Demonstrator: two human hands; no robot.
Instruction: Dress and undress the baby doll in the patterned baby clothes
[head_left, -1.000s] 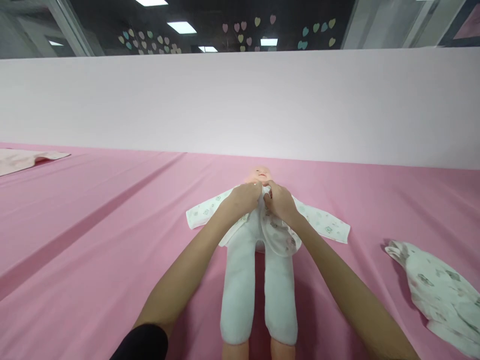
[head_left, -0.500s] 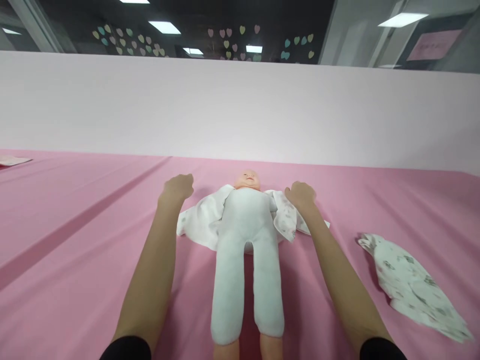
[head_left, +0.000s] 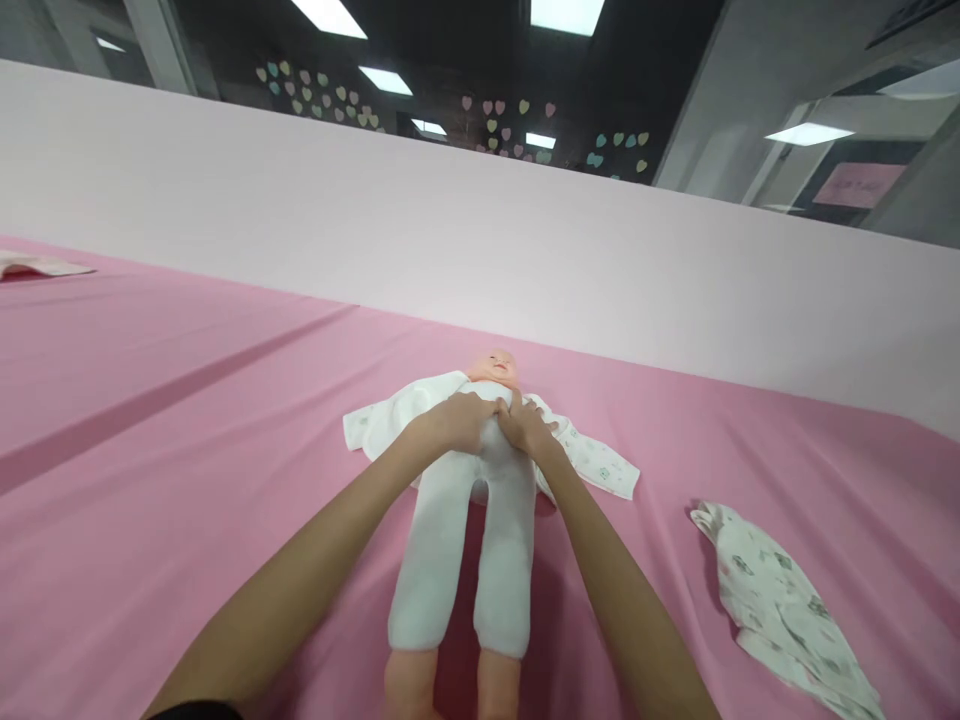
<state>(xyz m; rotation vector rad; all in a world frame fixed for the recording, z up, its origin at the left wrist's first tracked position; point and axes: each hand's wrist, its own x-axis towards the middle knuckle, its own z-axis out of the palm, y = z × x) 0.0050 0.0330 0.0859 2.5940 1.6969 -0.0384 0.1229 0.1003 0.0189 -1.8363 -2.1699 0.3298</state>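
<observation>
Pink sheet (head_left: 187, 520): both hands (head_left: 491, 422) flat on doll (head_left: 465, 500)

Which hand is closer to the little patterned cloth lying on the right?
The right hand. It rests on the doll, on the side nearer the patterned cloth. The left hand sits farther away, across the doll's chest.

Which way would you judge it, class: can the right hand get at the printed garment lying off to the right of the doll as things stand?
Probably yes: the right hand rests on the doll, holding nothing visible, and only bare pink sheet separates it from the printed garment.
</observation>
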